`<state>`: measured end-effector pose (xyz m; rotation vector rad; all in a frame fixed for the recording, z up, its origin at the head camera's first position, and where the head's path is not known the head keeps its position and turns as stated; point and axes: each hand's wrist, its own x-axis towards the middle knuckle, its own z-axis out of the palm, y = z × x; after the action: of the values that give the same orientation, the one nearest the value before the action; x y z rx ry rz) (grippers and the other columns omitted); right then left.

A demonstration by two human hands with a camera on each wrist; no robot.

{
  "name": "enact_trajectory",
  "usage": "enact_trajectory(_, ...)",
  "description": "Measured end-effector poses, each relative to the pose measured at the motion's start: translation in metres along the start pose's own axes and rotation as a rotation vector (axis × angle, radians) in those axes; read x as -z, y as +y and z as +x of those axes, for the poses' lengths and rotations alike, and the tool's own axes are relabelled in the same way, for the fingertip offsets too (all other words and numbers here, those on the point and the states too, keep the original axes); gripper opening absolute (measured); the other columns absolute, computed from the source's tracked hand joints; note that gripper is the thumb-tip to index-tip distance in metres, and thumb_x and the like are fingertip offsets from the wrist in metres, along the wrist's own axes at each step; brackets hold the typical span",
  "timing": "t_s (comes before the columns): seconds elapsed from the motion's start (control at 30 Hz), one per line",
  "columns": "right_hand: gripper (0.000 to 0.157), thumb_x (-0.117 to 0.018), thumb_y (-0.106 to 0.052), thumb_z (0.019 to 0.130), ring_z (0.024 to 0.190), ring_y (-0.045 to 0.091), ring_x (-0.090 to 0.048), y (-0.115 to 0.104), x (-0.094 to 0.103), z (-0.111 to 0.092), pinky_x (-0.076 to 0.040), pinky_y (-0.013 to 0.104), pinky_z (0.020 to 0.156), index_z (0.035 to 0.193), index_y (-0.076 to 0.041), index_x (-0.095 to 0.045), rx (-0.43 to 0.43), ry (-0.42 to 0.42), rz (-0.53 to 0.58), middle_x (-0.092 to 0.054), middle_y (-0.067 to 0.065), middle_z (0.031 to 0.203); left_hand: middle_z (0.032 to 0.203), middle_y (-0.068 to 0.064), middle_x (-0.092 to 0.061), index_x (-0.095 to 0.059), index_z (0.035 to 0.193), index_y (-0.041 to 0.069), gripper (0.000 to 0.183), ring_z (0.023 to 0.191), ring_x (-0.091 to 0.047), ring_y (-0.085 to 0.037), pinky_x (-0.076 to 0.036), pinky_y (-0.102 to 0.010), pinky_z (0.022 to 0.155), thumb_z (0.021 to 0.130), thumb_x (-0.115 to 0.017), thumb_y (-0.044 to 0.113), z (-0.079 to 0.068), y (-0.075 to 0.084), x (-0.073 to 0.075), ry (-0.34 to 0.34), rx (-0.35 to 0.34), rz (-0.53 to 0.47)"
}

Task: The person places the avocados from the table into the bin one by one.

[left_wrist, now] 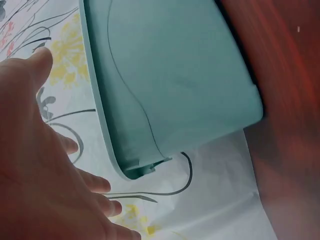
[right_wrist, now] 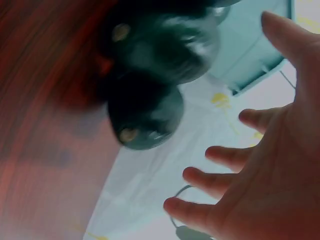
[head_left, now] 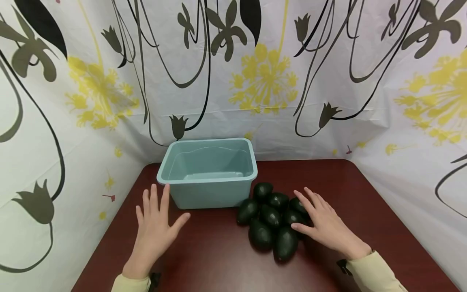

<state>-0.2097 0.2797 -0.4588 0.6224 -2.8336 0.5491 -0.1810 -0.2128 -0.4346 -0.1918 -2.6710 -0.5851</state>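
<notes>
Several dark green avocados (head_left: 270, 216) lie heaped on the table, right of centre. Behind and to their left stands a light blue plastic bin (head_left: 213, 194) with nothing inside it. My left hand (head_left: 153, 231) is spread in front of the bin's near left corner, fingers straight, holding nothing; in the left wrist view it is beside the bin wall (left_wrist: 185, 80). My right hand (head_left: 324, 223) hovers at the right side of the heap, fingers spread and thumb overlapping an avocado in the head view. The right wrist view shows a gap between that hand (right_wrist: 270, 170) and the nearest avocado (right_wrist: 147, 112).
The dark red-brown table (head_left: 215, 259) has rounded far corners. A white cloth (head_left: 335, 73) printed with grey and yellow flowers hangs behind it and along both sides, close to the bin's back.
</notes>
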Motion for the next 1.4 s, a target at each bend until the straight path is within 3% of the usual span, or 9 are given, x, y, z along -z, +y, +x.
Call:
enact_trajectory(0.27,0.082,-0.06,-0.061,0.094,0.145,0.038,-0.028,0.032,-0.004,0.015,-0.033,0.07,0.1,0.161,-0.04,-0.017,0.008,-0.027,0.063,-0.021,0.007,0.164,0.167,-0.016,0.006,-0.004,0.164,0.018,0.102,0.151,0.009,-0.041,-0.005,-0.076,0.109,0.093,-0.061,0.062,0.026,-0.019,0.006,0.045,-0.032,-0.05)
enact_trajectory(0.63,0.069,-0.061,-0.051,0.098,0.14,0.029,-0.039,0.07,-0.014,0.031,-0.039,0.061,0.101,0.158,-0.037,-0.028,0.008,-0.011,0.174,-0.036,0.001,0.156,0.167,-0.016,0.005,-0.003,0.163,0.014,0.1,0.152,0.007,-0.039,-0.009,-0.072,0.111,0.095,-0.056,0.064,0.071,-0.024,0.007,0.057,-0.093,-0.034)
enact_trajectory(0.87,0.065,-0.058,-0.051,0.1,0.137,0.03,-0.042,0.075,-0.018,0.037,-0.038,0.062,0.101,0.156,-0.033,-0.034,-0.009,-0.036,0.199,-0.041,0.004,0.152,0.167,-0.019,0.004,-0.002,0.163,0.012,0.096,0.152,0.007,-0.041,-0.007,-0.07,0.112,0.098,-0.044,0.067,0.093,-0.024,0.006,0.034,-0.074,-0.007)
enact_trajectory(1.13,0.069,-0.058,-0.056,0.097,0.136,0.033,-0.043,0.073,-0.025,0.035,-0.037,0.062,0.102,0.152,-0.017,-0.045,-0.015,-0.082,0.178,-0.046,0.007,0.148,0.164,-0.027,-0.008,-0.008,0.162,0.003,0.096,0.15,-0.003,-0.046,-0.011,-0.069,0.112,0.098,-0.041,0.068,0.103,-0.028,-0.002,0.046,-0.073,0.041)
enact_trajectory(1.4,0.067,-0.064,-0.056,0.095,0.127,0.034,-0.052,0.072,-0.026,0.034,-0.042,0.06,0.097,0.145,-0.013,-0.054,-0.047,-0.066,0.141,-0.055,0.009,0.139,0.164,-0.026,-0.009,-0.005,0.16,-0.002,0.104,0.15,-0.006,-0.046,-0.008,-0.065,0.116,0.096,-0.034,0.075,0.113,-0.027,-0.009,-0.03,-0.06,0.072)
